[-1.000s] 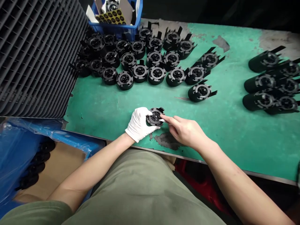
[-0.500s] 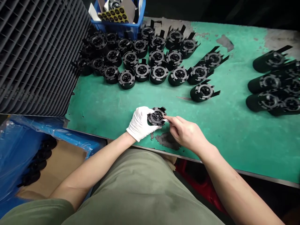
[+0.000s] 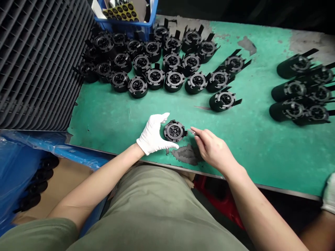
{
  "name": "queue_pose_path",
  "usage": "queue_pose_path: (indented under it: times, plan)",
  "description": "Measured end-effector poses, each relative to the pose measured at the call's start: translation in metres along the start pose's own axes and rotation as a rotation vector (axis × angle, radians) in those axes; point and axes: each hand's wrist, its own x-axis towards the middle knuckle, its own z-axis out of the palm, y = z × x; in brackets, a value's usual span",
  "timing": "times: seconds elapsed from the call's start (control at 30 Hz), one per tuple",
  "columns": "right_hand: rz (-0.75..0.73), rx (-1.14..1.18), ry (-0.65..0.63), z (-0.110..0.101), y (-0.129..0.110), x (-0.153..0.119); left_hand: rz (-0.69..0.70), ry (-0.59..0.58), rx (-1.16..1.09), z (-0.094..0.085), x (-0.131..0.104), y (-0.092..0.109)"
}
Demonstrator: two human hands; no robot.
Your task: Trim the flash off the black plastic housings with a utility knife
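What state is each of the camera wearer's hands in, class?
Left hand: open, curved around one side of the black part.
Right hand: closed, holding a small thin tool.

Factory workshop: my scuffed green table bears rows of matching black parts, with a blue bin at its far edge and a grid rack at its left.

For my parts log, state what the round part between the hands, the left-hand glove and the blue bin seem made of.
Round part: probably moulded plastic, possibly painted metal; satin black, soft highlights.
Left-hand glove: likely fabric, matte white, creased.
Blue bin: apparently plastic, smooth, rim slightly shiny.
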Motion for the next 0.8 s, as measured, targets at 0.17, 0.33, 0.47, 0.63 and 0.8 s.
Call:
queue_pose_path:
  times: [0.17, 0.33, 0.47, 0.63, 0.8]
  plan:
    - [-0.094, -0.151, -0.118, -0.008, 0.014, 0.020, 0.012, -0.281, 0.071, 0.000, 0.024, 0.003]
    - [-0.073, -0.205, -0.309, -0.020, 0.011, 0.035, 0.018, -0.315, 0.096, 0.000, 0.030, 0.005]
    - [-0.041, -0.233, -0.381, -0.026, 0.006, 0.039, 0.032, -0.313, 0.086, 0.000, 0.028, 0.002]
    - [-0.011, -0.244, -0.455, -0.029, 0.009, 0.043, 0.015, -0.345, 0.102, 0.000, 0.029, 0.002]
    - [-0.011, -0.208, -0.490, -0.033, 0.017, 0.050, 0.016, -0.380, 0.099, -0.002, 0.031, 0.004]
